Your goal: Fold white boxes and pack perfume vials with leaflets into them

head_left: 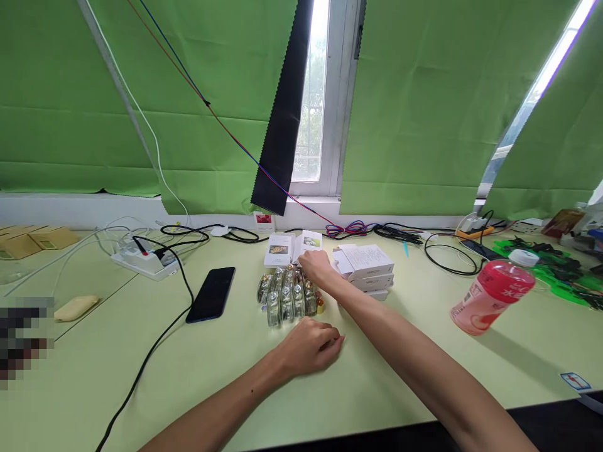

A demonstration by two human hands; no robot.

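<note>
Left hand (311,345) in front of bottles (286,304), half curled, nothing seen inside. Right hand (316,267) at bottles' back, can't tell hold. Best go slow, bump none.

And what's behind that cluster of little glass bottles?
Behind the glass bottles sits white packaging printed with pictures and, farther back, a window between green blinds. The right hand covers part of the packaging; whatever lies directly under that hand can't be seen.

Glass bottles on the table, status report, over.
Glass bottles bunched together. Right hand at their far side, grip hidden. Left hand curled at near side. White boxes stacked close right, seemingly not blocking.
</note>
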